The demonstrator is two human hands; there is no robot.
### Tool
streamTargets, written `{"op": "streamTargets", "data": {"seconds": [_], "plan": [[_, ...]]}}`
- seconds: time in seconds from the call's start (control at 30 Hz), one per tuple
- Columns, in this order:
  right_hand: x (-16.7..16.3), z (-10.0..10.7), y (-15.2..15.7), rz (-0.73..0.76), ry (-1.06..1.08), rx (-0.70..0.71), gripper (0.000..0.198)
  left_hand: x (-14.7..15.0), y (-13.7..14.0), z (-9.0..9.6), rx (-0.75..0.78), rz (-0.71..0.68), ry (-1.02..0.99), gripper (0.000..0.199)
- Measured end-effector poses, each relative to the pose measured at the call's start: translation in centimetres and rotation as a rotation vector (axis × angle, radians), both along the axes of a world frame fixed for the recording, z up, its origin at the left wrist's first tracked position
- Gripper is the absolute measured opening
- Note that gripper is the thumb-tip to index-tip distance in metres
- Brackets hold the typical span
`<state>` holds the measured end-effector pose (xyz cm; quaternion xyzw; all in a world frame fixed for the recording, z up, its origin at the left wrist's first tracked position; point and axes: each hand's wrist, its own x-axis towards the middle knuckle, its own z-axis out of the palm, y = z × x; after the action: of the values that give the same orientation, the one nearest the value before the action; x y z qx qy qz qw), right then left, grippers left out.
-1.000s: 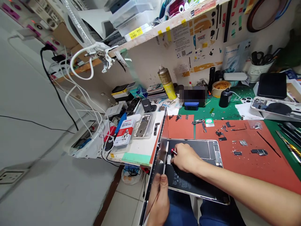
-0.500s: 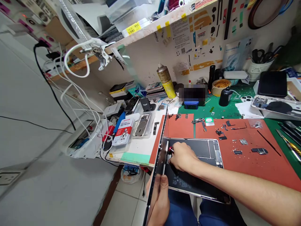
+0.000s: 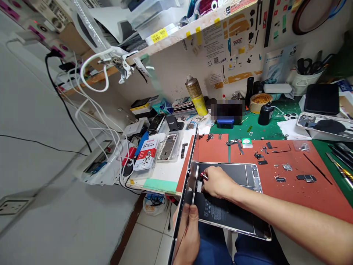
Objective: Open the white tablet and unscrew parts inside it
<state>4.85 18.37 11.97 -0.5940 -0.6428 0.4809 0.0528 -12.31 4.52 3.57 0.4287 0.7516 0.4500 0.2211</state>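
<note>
The tablet [image 3: 231, 198] lies opened on the red mat [image 3: 298, 191], small parts already laid out beside it. Left hand [image 3: 189, 230] grips the lifted screen [image 3: 184, 191] upright; right hand [image 3: 217, 182] pinches a red-tipped screwdriver [image 3: 203, 176] at the inside edge, so disassembly looks midway.

The right hand [image 3: 217, 182] grips a red-tipped tool [image 3: 203, 175] against the opened tablet [image 3: 231, 217]. Just beside it, the left hand [image 3: 189, 233] props the lifted screen panel [image 3: 184, 191]. Small parts [image 3: 278, 173] lie beyond on the red mat [image 3: 303, 195].

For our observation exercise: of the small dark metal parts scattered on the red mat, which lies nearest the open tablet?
The small black part just beyond the open tablet's far right corner; the rest lie farther right or back on the red mat.
</note>
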Motion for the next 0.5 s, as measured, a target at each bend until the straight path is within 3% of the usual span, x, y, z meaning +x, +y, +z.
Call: {"op": "streamTargets", "data": {"seconds": [0.27,0.5], "plan": [[-0.2,0.4,-0.2,-0.019,-0.019,0.003,0.015,2.1,-0.3,1.8,-0.029,0.068,0.066,0.066],[-0.4,0.5,-0.3,-0.027,-0.013,0.015,0.017,2.7,0.7,3.0,0.077,-0.042,-0.062,0.054]]}}
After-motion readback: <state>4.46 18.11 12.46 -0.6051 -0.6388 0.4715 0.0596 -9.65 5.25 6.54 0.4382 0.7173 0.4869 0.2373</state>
